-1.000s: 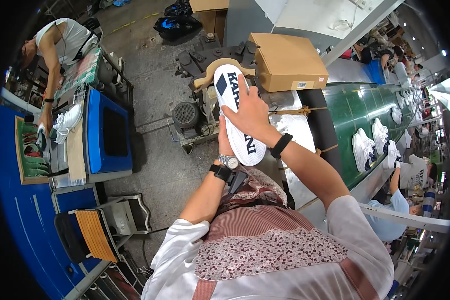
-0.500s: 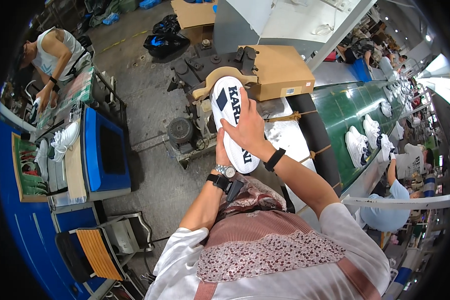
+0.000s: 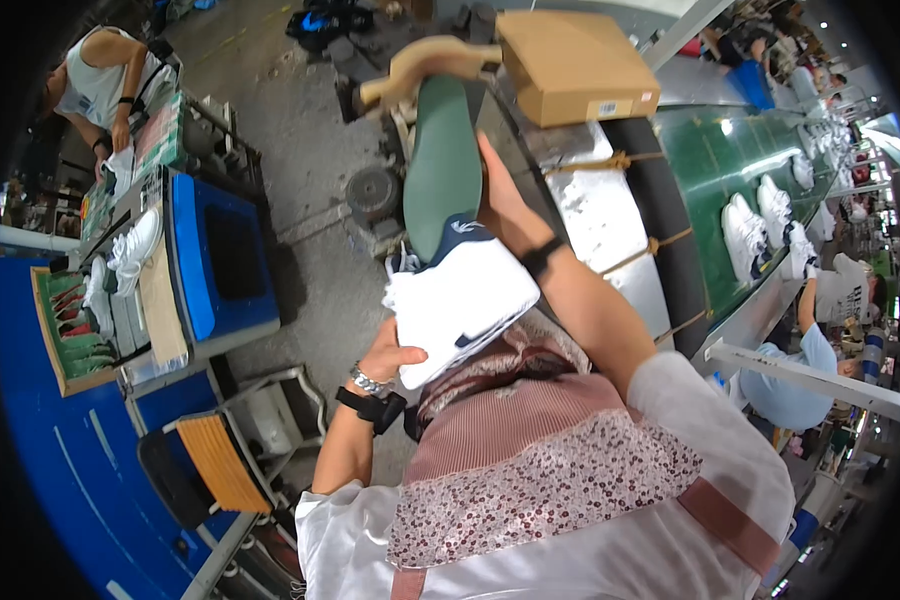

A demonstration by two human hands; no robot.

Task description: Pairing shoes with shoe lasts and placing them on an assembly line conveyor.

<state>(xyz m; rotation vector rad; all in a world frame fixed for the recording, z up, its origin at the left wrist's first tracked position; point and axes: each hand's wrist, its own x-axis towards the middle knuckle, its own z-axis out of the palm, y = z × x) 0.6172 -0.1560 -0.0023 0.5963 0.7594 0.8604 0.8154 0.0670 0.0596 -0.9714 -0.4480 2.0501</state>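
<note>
My left hand (image 3: 380, 352) grips the white shoe (image 3: 465, 315) at the centre of my view, thumb laid over its near side. A green foot-shaped last (image 3: 444, 165) runs from the shoe's opening toward 12 o'clock, where it overlaps a curved tan pad (image 3: 440, 58); I can't tell whether they touch. My right hand (image 3: 502, 195) lies against the last's 3 o'clock edge, its fingers partly hidden, so I can't tell its grip. A cardboard box (image 3: 575, 68) sits at 1 o'clock.
</note>
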